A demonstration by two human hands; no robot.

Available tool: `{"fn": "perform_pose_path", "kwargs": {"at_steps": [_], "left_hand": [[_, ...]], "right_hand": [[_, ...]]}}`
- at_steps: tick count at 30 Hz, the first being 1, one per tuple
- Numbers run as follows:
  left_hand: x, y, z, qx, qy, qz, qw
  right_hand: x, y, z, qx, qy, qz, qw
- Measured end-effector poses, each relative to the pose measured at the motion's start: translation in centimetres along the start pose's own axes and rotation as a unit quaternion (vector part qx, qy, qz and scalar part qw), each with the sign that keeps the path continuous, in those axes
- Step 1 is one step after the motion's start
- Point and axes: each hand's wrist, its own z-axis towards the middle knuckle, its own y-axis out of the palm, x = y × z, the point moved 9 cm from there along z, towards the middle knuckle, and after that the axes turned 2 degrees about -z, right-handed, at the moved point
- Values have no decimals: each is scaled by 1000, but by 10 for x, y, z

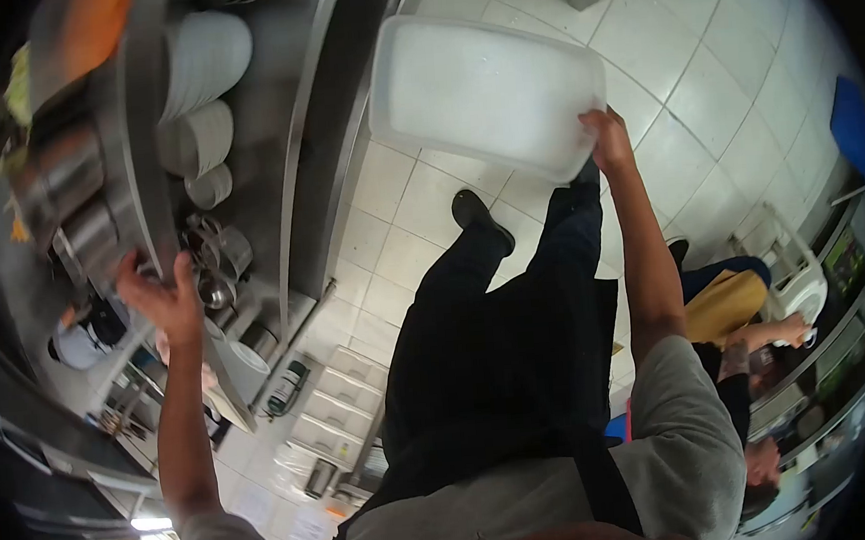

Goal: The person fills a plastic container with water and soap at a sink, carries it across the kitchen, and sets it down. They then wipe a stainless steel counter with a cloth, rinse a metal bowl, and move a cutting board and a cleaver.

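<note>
My right hand (pixel 606 139) is closed on one short end of a translucent white plastic tub (pixel 486 96), held out over the tiled floor. The inside of the tub looks bare. Fingers apart and holding nothing, my left hand (pixel 162 297) is raised by the edge of a steel shelf unit (pixel 143 140). Behind its fingertips, metal pans (pixel 84 234) are blurred on the upper level. Just past the thumb, small metal pots (pixel 219 255) sit on the lower shelf.
Stacked white plates (pixel 209 60) and bowls (pixel 205 140) fill the lower shelf. White drawers (pixel 337 407) stand at the lower left, beside a dark bottle (pixel 287 385). At right, another person (pixel 734 349) is close to a white plastic chair (pixel 803 289) and shelving.
</note>
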Motion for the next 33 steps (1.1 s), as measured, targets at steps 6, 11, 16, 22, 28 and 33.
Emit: {"fn": "perform_pose_path", "kwargs": {"at_steps": [6,11,16,22,28,33], "left_hand": [[-27,19,-8,-29,-44,-122,991],[-24,17,-8,-41,-63,-107,991],[-16,15,-6,-32,-47,-84,995],[-23,16,-9,-46,-106,-98,989],[-30,19,-10,-69,-151,-126,978],[-36,15,-10,-85,-111,-109,984]], "right_hand": [[43,39,62,20,33,-56,998],[54,86,114,11,27,-30,999],[92,126,178,3,41,30,999],[110,213,216,-25,87,17,996],[89,295,239,-18,73,1,997],[67,373,269,-142,-69,-339,927]]}}
